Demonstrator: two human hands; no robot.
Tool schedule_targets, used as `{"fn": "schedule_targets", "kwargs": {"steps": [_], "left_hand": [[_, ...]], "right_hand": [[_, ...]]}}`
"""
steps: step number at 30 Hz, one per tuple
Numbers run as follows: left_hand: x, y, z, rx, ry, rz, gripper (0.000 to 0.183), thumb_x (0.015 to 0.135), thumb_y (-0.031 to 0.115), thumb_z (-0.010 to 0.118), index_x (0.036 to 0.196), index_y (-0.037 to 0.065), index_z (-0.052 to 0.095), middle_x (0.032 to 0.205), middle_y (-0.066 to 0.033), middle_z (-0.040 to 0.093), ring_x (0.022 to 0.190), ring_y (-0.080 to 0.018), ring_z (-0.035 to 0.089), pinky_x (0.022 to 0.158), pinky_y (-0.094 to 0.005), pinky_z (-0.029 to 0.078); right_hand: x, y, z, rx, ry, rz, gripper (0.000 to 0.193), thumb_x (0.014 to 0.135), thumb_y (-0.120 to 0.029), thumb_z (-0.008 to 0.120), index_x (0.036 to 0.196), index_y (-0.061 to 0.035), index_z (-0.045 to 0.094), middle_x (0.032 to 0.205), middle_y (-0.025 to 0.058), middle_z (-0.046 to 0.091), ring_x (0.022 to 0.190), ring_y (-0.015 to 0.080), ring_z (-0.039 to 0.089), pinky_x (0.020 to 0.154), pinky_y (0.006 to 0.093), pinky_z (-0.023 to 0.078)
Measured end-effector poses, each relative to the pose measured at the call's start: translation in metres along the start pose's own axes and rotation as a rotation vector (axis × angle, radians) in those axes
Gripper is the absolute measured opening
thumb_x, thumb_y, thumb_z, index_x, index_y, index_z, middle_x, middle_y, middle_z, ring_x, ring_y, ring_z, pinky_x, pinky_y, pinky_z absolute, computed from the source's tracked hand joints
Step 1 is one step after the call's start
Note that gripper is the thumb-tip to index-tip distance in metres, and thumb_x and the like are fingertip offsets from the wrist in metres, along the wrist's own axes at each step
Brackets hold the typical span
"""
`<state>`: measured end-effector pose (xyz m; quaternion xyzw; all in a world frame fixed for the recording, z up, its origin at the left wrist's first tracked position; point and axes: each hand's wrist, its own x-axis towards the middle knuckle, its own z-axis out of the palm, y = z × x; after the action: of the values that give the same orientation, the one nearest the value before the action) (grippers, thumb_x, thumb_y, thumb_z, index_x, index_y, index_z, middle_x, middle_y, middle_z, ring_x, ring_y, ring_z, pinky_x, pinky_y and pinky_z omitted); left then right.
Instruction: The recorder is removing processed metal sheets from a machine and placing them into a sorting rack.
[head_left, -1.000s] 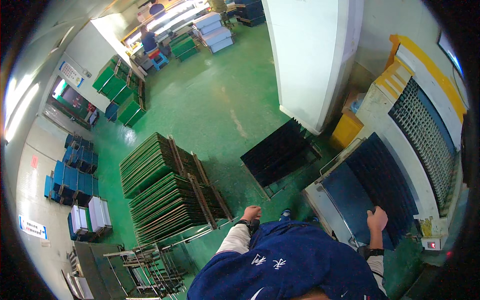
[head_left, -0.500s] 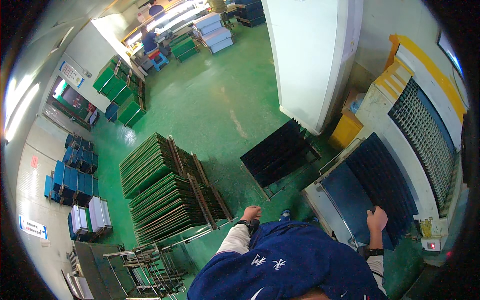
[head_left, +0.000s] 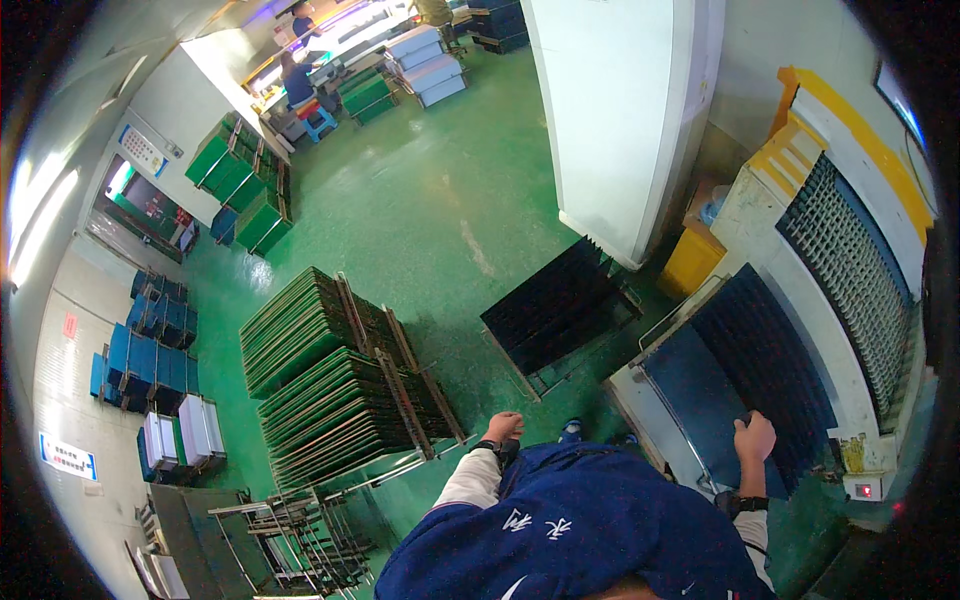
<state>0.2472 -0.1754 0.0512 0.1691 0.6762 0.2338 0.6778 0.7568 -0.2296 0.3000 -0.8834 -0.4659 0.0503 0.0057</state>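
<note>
My right hand (head_left: pixel 755 437) is closed on the edge of a dark blue flat panel (head_left: pixel 690 385), its thumb and fingers pinching the edge near the top. This panel stands at the near end of a row of similar dark panels (head_left: pixel 765 345) in a rack beside the pale machine at right. Over the floor, close to my body, my left hand (head_left: pixel 505 426) hangs with its fingers curled and nothing visible in them. Dark watch-like bands circle both wrists.
A low rack of black panels (head_left: pixel 560 305) stands ahead. Left of it are stacked racks of green boards (head_left: pixel 310 335) and metal frames (head_left: pixel 295 540). A white column (head_left: pixel 610 120) rises near a yellow bin (head_left: pixel 690 262). People (head_left: pixel 298 82) work at a far bench.
My hands and the dark blue panel keep their places. At the far bench, the people have shifted slightly.
</note>
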Motion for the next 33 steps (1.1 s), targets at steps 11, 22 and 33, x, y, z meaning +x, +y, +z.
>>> {"fn": "schedule_targets", "kwargs": {"steps": [11,22,33], "left_hand": [[0.0041,-0.0022,-0.0017,0.018,0.004,0.017,0.029,0.077,0.018,0.058,0.104,0.006,0.055,0.083,-0.0085,0.061,0.060,-0.0202,0.058,0.046,-0.0309,0.047],[0.0053,0.0018,-0.0007,-0.036,-0.002,-0.016,0.024,0.078,0.016,0.058,0.099,0.006,0.055,0.078,-0.0075,0.059,0.056,-0.0193,0.056,0.042,-0.0300,0.044],[0.0079,-0.0008,-0.0003,-0.007,0.033,0.001,0.025,0.079,0.016,0.057,0.101,0.005,0.056,0.080,-0.0086,0.060,0.056,-0.0183,0.056,0.042,-0.0293,0.043]], "right_hand": [[0.0007,-0.0025,-0.0021,-0.013,-0.005,0.012,0.036,0.066,-0.022,0.069,0.093,-0.0013,0.060,0.087,0.0181,0.061,0.083,0.0335,0.058,0.073,0.0409,0.045],[0.0022,-0.0007,0.0006,-0.004,-0.005,0.028,0.035,0.067,-0.023,0.068,0.094,-0.0026,0.060,0.088,0.0177,0.061,0.085,0.0331,0.057,0.075,0.0412,0.044],[0.0038,-0.0030,-0.0019,-0.015,-0.001,0.026,0.036,0.066,-0.023,0.069,0.094,-0.0023,0.060,0.087,0.0177,0.061,0.084,0.0336,0.057,0.074,0.0413,0.044]]}}
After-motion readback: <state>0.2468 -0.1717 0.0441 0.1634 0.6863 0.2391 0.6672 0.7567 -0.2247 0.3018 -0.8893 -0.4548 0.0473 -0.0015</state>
